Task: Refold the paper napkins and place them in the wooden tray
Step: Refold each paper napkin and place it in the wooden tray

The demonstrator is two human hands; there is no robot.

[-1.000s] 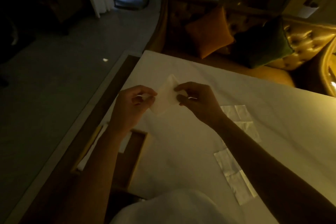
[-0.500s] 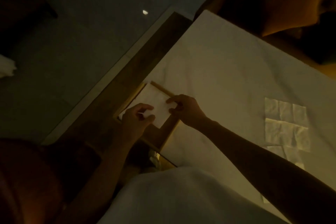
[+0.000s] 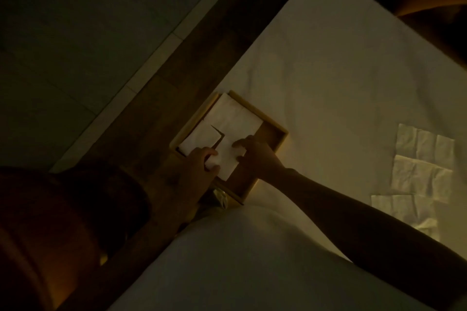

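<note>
A wooden tray (image 3: pixel 275 129) lies at the left edge of the white table. Inside it lie folded white napkins (image 3: pixel 235 116), with a smaller folded one (image 3: pixel 199 139) on the left. My left hand (image 3: pixel 194 166) and my right hand (image 3: pixel 255 154) both rest on a folded napkin (image 3: pixel 228 156) lying in the tray, the fingers pinching its near edges. Unfolded, creased napkins (image 3: pixel 422 166) are spread flat on the table at the right.
The white tablecloth (image 3: pixel 328 70) covers the table. A dark wooden strip (image 3: pixel 177 63) runs along its left side, with grey floor beyond. A white garment (image 3: pixel 252 260) fills the bottom middle. The scene is dim.
The folded napkin went from mid-air above the table down into the tray, carried by both hands. The view tilted down and left toward the tray.
</note>
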